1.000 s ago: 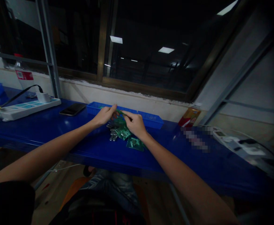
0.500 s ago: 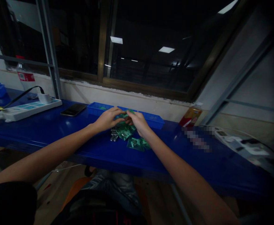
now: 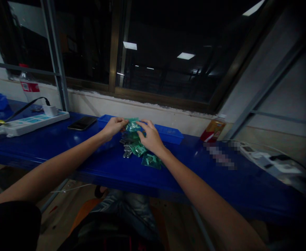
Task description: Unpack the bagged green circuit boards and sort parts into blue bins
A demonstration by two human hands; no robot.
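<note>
My left hand pinches the left edge of a small green plastic bag, held up in front of the blue bins. On its right side my right hand has thumb and fingers apart; its index fingertip is close to the bag, and whether it touches I cannot tell. Below the hands lies a pile of green packets with small parts showing inside. Another green packet rests nearer the table's front edge. Several short metal pieces lie just left of the pile.
Blue bins line the wall behind my hands. A phone, a power strip and a red-capped bottle are to the left on the blue table. A drink bottle and a white device are to the right.
My hands have moved apart. The left has shifted left and the green bag now shows between the hands. My right hand's fingers have opened.
</note>
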